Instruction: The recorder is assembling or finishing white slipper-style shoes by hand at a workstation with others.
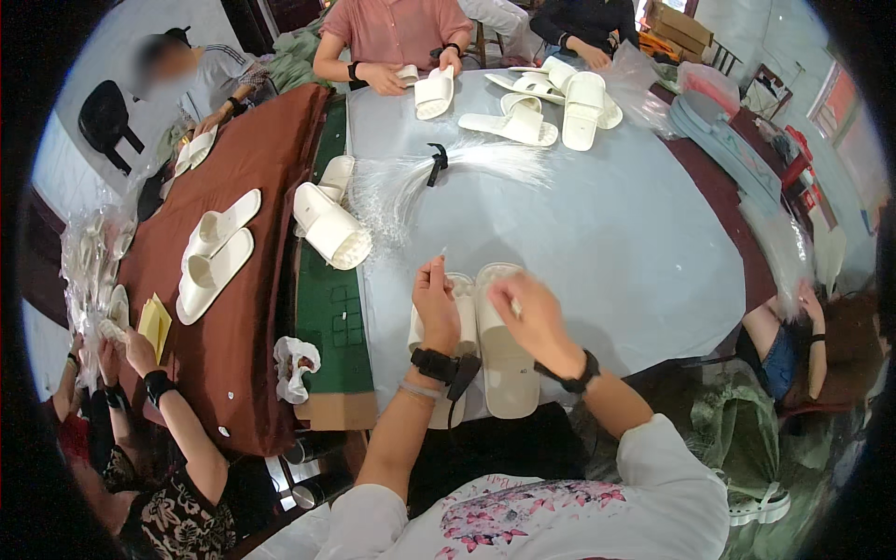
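Observation:
A pair of white slide slippers lies at the table's near edge, soles down: the right slipper (511, 381) shows its footbed, while the left slipper (464, 291) is largely hidden. Over the left slipper my left hand (435, 303) is raised, thumb and fingertips pinched on a small, thin, clear piece too fine to name. My right hand (537, 322) is curled over the right slipper's strap, its fingers closed and partly blurred. What it holds, if anything, I cannot make out. Beyond both hands, a bundle of clear thin plastic strands (485, 163) is tied with a black band (437, 164).
More white slippers (331, 227) lie at the left, and several (583, 110) are piled at the back. Across the table a person in pink (397, 37) holds a slipper (434, 93). Other people work around a brown-covered table (168, 345). Crumpled white plastic (297, 367) sits nearby.

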A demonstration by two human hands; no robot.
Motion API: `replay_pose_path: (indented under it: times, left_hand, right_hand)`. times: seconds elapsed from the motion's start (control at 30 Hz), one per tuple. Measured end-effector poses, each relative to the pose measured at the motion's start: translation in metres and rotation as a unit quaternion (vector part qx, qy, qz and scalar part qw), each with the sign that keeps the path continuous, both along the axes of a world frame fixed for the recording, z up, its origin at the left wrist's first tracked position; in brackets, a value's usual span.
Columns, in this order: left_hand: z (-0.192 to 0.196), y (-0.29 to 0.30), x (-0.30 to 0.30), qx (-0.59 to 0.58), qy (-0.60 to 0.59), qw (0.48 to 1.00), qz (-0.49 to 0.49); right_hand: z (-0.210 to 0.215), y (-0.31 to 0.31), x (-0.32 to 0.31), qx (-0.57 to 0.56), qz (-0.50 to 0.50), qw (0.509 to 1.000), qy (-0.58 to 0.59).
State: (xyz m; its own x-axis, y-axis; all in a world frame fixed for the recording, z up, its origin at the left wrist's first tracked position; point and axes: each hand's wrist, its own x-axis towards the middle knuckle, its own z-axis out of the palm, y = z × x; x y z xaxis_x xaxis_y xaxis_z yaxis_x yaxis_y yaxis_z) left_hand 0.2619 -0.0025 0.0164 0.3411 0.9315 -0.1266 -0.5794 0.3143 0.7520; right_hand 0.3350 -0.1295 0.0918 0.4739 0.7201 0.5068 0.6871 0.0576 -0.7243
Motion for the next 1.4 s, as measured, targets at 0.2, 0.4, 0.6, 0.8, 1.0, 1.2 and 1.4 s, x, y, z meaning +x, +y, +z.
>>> replay_pose_path:
  times: [0.2,0.4,0.6,0.8,1.0,1.2,1.4]
  left_hand:
    - [0.001,0.0,0.002,0.018,-0.027,0.997,-0.065]
    - [0.009,-0.014,-0.002,0.282,0.275,0.913,-0.107]
    - [0.045,-0.002,-0.047,0.492,0.373,0.786,0.006]
    - [0.077,0.125,-0.142,0.528,0.558,0.606,0.207]
    - [0.087,0.241,-0.239,0.261,0.782,0.449,0.344]
    - [0.075,0.279,-0.301,0.066,0.799,0.511,0.309]
    - [0.066,0.287,-0.324,0.089,0.796,0.543,0.252]
  right_hand:
    - [-0.027,-0.04,-0.021,-0.274,0.171,0.927,-0.19]
    - [-0.062,-0.023,-0.023,-0.273,0.238,0.897,-0.253]
    - [-0.058,-0.046,0.028,-0.344,0.183,0.897,-0.208]
    - [-0.056,-0.121,0.152,-0.325,-0.033,0.943,-0.055]
    - [-0.061,-0.183,0.25,-0.394,-0.341,0.799,-0.301]
    - [-0.047,-0.156,0.15,-0.432,-0.163,0.877,-0.132]
    - [-0.074,-0.154,0.136,-0.443,-0.171,0.861,-0.183]
